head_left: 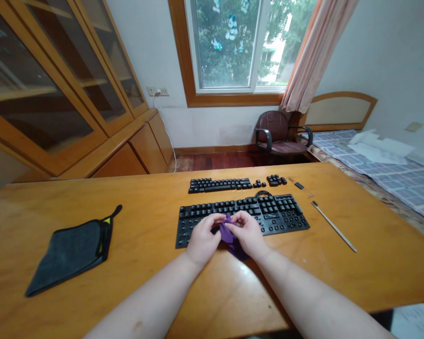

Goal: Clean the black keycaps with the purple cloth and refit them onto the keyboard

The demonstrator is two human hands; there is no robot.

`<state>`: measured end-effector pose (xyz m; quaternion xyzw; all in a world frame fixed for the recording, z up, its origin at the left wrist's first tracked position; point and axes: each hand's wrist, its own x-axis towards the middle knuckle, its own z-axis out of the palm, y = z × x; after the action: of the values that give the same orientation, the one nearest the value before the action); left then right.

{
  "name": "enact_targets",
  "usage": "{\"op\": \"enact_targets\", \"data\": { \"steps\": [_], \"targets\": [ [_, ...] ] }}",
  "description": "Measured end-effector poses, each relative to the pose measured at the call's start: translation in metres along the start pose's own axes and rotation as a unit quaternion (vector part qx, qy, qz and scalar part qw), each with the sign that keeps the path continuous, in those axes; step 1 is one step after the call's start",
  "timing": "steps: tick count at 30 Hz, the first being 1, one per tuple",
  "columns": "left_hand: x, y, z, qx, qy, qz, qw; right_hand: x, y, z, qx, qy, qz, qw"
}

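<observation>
Both of my hands meet over the front of a black keyboard, pinching a purple cloth. My left hand grips the cloth from the left with thumb and fingers. My right hand holds it from the right, and the cloth's lower end hangs onto the table. Whether a small part sits inside the cloth is hidden. The keyboard's upper rows carry keycaps, while many lower positions show bare switches. Behind it, loose black keycaps lie in keyboard order, with smaller groups of keycaps to their right.
On the wooden table, a dark zip pouch lies at left. A thin long-handled brush and a wire keycap puller lie right of the keyboard. Beyond the table are a brown armchair, a cabinet and a bed.
</observation>
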<state>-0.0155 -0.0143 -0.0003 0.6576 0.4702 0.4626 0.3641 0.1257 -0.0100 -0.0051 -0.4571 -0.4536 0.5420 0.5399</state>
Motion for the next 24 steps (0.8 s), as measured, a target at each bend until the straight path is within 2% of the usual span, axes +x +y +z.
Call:
{"op": "enact_targets", "data": {
  "steps": [5, 11, 18, 24],
  "targets": [
    [0.003, -0.001, 0.001, -0.043, 0.01, -0.014, 0.999, 0.002, -0.002, 0.001, 0.04, 0.014, 0.024, 0.999],
    [0.003, -0.008, 0.0, -0.013, 0.031, 0.014, 0.999, 0.001, -0.003, 0.002, 0.086, 0.022, 0.011, 0.996],
    [0.005, 0.003, -0.003, -0.02, -0.022, 0.032, 0.999, 0.003, 0.0, -0.003, 0.076, 0.038, 0.013, 0.996],
    [0.005, 0.004, -0.004, -0.015, -0.03, 0.024, 0.999, 0.003, -0.001, -0.002, 0.061, 0.034, 0.027, 0.997]
  ]
}}
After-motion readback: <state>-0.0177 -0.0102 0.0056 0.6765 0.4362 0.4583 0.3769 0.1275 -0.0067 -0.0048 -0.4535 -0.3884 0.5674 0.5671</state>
